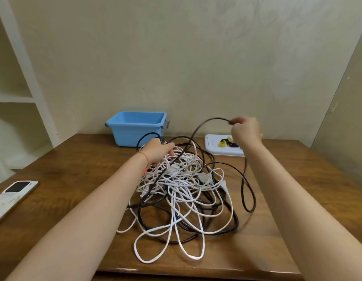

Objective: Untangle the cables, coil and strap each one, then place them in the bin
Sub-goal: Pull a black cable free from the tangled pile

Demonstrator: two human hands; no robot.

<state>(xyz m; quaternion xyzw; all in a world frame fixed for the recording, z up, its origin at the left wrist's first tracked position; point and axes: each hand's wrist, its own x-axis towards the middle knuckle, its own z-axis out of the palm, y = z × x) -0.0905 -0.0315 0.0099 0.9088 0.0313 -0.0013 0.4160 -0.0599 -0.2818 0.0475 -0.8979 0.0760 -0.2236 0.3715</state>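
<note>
Cables tangled; left grip fingers buried among white strands, hold unclear; right grip pinches raised black cable.

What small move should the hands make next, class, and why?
Probably draw the black cable further up and out with the right hand while the left hand holds the tangle down. It is pinched and raised, yet its lower loops are threaded among white cables, and the bin holds nothing.
</note>
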